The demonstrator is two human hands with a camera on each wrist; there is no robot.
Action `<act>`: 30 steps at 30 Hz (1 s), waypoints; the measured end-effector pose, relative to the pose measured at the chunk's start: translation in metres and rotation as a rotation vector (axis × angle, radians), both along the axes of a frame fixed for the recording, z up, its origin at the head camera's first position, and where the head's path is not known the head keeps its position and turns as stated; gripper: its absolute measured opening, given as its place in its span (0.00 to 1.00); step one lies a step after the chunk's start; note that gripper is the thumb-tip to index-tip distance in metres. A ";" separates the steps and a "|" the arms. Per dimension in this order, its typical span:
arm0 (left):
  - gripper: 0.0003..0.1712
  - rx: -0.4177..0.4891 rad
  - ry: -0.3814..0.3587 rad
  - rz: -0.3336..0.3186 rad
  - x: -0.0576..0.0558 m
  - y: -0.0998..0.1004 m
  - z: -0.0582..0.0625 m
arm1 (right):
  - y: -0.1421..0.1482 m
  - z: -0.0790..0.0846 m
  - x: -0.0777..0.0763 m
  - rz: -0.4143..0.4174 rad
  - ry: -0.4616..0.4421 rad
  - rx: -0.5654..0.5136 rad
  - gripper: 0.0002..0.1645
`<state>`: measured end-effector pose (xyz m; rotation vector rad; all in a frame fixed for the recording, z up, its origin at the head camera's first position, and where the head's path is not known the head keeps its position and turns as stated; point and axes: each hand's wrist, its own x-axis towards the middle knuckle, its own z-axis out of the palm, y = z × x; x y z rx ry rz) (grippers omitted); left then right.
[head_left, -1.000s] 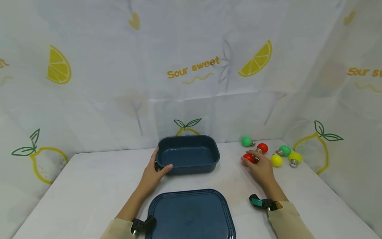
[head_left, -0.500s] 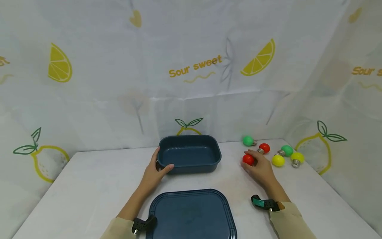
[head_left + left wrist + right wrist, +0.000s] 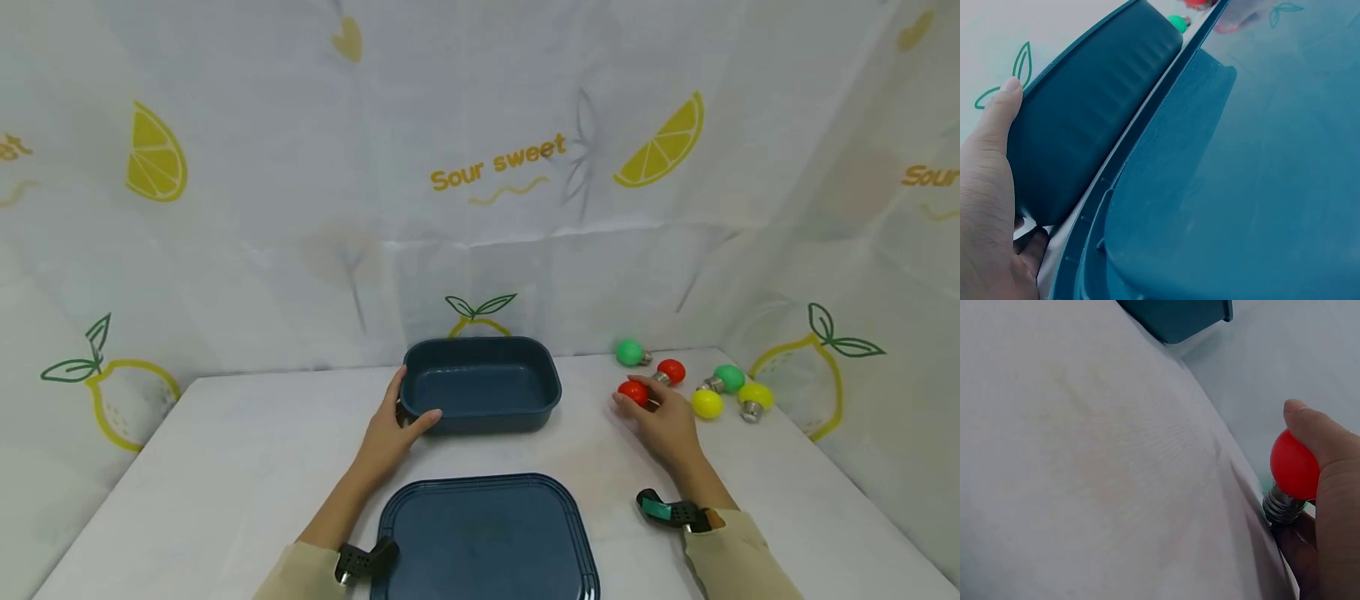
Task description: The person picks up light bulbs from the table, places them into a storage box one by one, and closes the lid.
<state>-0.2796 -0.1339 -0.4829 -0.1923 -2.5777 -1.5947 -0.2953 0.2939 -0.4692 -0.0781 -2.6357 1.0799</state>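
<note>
"What's in the right hand [image 3: 667, 423]?"

"A red bulb [image 3: 632, 392], smooth and round, with a threaded metal base. Thumb and fingers pinch it; the right wrist view shows the base below the globe, slightly tilted. I can't tell whether it touches the worktop [image 3: 225, 475]."

"And the box [image 3: 487, 423]?"

"Dark blue, rectangular, rounded at the corners. It sits upright on the worktop, open side up, its left end gripped by the left hand [image 3: 390, 435]."

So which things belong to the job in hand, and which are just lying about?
Likely in the job:
box, held by the left hand
red bulb, in the right hand

Just lying about, though some may belong too:
tray
other red bulb
two green bulbs
two yellow bulbs
</note>
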 end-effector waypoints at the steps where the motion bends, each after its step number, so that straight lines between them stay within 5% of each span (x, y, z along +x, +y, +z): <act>1: 0.57 0.003 -0.003 -0.002 0.000 0.000 -0.001 | 0.000 0.000 0.001 0.000 0.001 -0.003 0.37; 15: 0.57 -0.019 -0.001 0.010 0.002 0.000 0.004 | -0.007 0.006 -0.003 0.034 0.060 -0.133 0.34; 23: 0.57 -0.020 0.014 -0.004 -0.004 0.002 0.006 | -0.021 0.029 -0.008 0.074 0.097 -0.218 0.30; 30: 0.57 -0.004 0.002 0.011 0.002 0.002 0.003 | -0.045 0.051 -0.019 0.114 0.064 -0.240 0.34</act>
